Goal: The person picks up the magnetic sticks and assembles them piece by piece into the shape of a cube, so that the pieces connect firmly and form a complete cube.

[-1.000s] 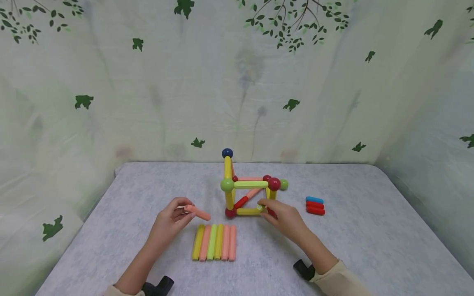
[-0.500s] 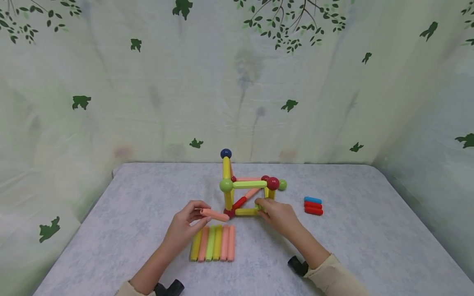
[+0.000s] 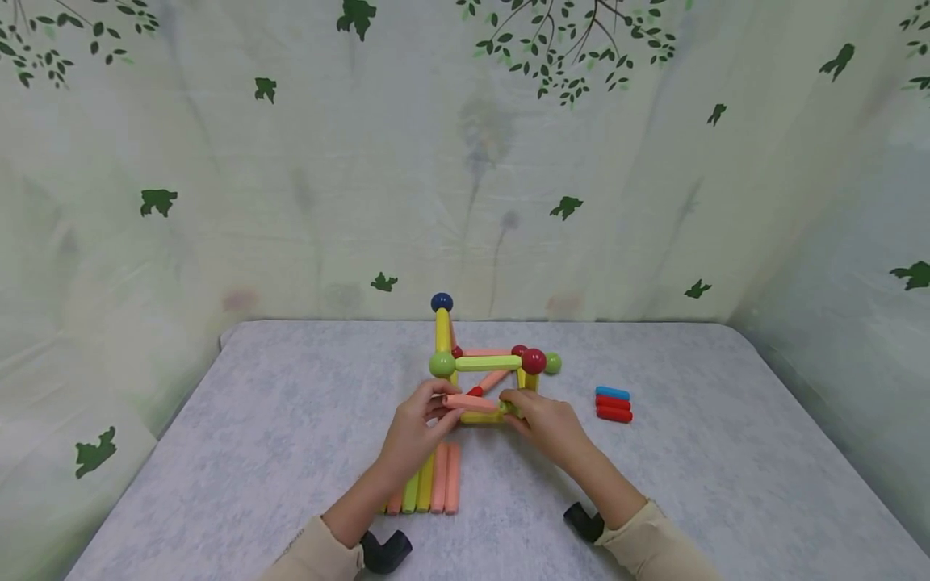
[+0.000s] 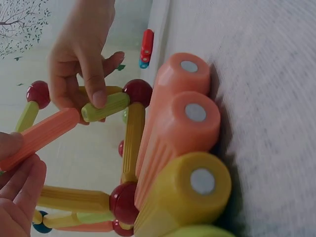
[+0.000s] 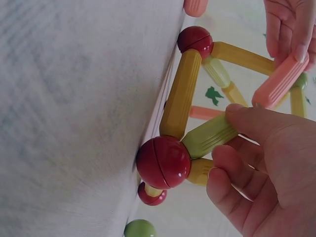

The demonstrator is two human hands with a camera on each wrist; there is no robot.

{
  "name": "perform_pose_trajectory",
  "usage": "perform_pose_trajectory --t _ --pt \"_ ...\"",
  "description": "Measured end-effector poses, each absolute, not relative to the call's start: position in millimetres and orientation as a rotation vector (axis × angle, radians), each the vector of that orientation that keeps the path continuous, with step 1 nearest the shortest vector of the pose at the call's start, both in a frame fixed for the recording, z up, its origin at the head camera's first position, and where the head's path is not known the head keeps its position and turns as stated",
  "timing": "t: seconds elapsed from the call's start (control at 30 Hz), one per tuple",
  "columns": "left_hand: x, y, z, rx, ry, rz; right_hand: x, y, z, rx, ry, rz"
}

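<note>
My left hand (image 3: 414, 424) holds a salmon-pink magnetic rod (image 3: 468, 402) between thumb and fingers, in front of a ball-and-rod frame. In the right wrist view my right hand (image 5: 276, 163) pinches a light green rod (image 5: 210, 134), whose far end meets a red ball (image 5: 163, 162) at the frame's near right bottom corner. The pink rod's free end is close to the green rod's free end. The frame has a yellow bottom rod (image 5: 181, 94), a green upper rod (image 3: 488, 363), and a dark blue ball (image 3: 441, 303) on its tall left post. My left hand hides the near left bottom corner in the head view.
Several loose rods lie in a row nearer me, the pink rod (image 3: 453, 480) at their right end, partly behind my left forearm. At right lie a short blue rod (image 3: 613, 393) and two red rods (image 3: 613, 413). A leaf-patterned cloth (image 3: 327, 202) hangs behind the table.
My left hand has moved right and slightly up with the pink rod, from left of the frame to in front of it. My right hand stays on the green rod, almost still.
</note>
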State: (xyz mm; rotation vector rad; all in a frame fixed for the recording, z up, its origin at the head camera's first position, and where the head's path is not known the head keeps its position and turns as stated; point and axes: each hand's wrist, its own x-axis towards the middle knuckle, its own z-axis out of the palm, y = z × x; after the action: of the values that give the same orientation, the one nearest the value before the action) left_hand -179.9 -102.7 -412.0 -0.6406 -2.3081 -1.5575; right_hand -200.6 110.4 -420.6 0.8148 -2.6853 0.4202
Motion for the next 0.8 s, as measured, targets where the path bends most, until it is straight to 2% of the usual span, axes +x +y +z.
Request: perform_pose_trajectory --t 0.37,0.67,0.8 --pt "-183.1 -97.2 -413.8 -0.737 -2.246 -1.478 -201.7 111.3 -421.1 0.821 -2.674 0.417" --pt "-180.4 -100.3 -413.2 -0.932 -2.314 -1.352 -200.0 110.8 -419.1 0.813 -2.681 0.44" --pt "-181.0 -97.8 -415.2 -0.893 -2.365 -1.342 -200.5 110.6 -419.9 0.82 -2.676 0.436"
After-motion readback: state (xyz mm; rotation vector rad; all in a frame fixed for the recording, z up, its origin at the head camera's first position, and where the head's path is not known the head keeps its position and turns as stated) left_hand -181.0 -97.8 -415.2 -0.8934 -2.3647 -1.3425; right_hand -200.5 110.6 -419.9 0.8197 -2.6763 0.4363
